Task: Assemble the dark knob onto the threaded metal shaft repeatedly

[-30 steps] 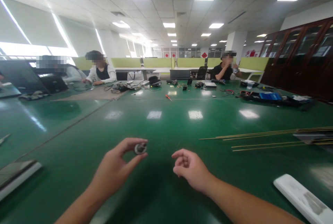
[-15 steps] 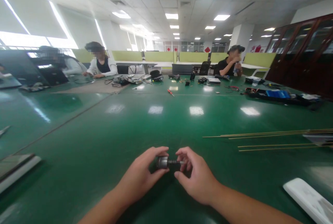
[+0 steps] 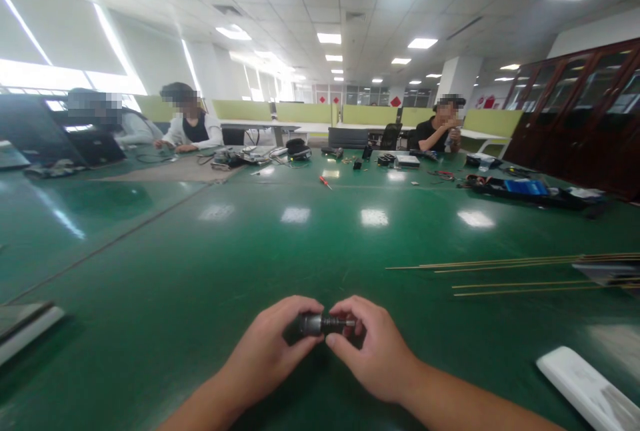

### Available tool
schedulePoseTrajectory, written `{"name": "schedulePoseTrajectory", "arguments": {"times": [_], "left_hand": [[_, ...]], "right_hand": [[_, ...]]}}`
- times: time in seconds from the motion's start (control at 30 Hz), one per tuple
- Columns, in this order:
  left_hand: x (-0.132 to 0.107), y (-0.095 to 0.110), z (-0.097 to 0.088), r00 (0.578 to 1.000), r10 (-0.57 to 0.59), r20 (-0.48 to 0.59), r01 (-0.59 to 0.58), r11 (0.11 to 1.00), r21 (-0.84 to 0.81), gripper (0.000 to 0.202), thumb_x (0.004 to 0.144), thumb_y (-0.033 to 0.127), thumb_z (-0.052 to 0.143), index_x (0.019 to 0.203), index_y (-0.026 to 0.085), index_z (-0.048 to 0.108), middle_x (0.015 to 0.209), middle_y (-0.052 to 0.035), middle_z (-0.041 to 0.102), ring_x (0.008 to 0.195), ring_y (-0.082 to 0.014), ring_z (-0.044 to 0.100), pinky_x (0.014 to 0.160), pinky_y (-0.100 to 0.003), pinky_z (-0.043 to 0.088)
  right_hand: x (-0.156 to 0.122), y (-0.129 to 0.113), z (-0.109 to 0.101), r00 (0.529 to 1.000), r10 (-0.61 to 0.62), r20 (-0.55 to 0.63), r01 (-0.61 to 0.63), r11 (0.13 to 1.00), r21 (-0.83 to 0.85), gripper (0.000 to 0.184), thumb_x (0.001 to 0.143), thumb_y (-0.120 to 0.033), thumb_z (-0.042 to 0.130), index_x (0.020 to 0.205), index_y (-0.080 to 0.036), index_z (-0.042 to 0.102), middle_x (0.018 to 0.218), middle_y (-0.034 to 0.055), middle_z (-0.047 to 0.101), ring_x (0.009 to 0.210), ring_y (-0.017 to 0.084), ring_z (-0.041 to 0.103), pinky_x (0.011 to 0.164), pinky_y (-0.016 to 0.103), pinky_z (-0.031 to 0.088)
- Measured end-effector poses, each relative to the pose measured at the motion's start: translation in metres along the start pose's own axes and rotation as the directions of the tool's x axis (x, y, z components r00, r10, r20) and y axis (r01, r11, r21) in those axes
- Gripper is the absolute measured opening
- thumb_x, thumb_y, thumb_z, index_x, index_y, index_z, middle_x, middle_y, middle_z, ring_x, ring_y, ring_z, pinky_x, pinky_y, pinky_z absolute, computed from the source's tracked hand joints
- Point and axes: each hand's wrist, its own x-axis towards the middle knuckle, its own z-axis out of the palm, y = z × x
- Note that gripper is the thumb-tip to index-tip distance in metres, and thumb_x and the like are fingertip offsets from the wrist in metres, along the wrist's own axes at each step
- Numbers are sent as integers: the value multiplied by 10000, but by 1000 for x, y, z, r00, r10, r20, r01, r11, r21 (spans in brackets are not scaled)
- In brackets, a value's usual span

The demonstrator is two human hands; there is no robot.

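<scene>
Between my hands, above the green tabletop, lies a dark cylinder with a ribbed shaft (image 3: pixel 314 324), its axis level and its thin metal end pointing right. My left hand (image 3: pixel 273 337) grips the wide body, thumb below and fingers above. Around the shaft curl the fingers of my right hand (image 3: pixel 375 347), with the thumb and index finger on either side of it; the other fingertips are partly hidden behind the shaft's end. What exact part this is cannot be made out.
Thin brass-coloured rods (image 3: pixel 500 263) lie to the right, with a white object (image 3: pixel 585 377) nearer me. A flat light-edged item (image 3: pixel 30 324) is at left. Farther off are a red screwdriver (image 3: pixel 325 182), electronic parts, a long black tray (image 3: pixel 530 191) and several seated people.
My right hand has moved left, and its fingers have closed in around the shaft. My left hand still holds the body. The camera view has shifted slightly.
</scene>
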Motion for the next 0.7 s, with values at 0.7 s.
{"name": "schedulePoseTrajectory", "arguments": {"times": [0.7], "left_hand": [[0,0,-6,998,67,-12,-66,997,35,243,832,183,704,1060,267,689,1011,-21,763,921,-188,740,832,-249,603]], "right_hand": [[3,2,5,999,-12,-36,13,1000,13,66,832,-228,707,791,-177,713,717,-4,626,668,140,551,626,250,374]]}}
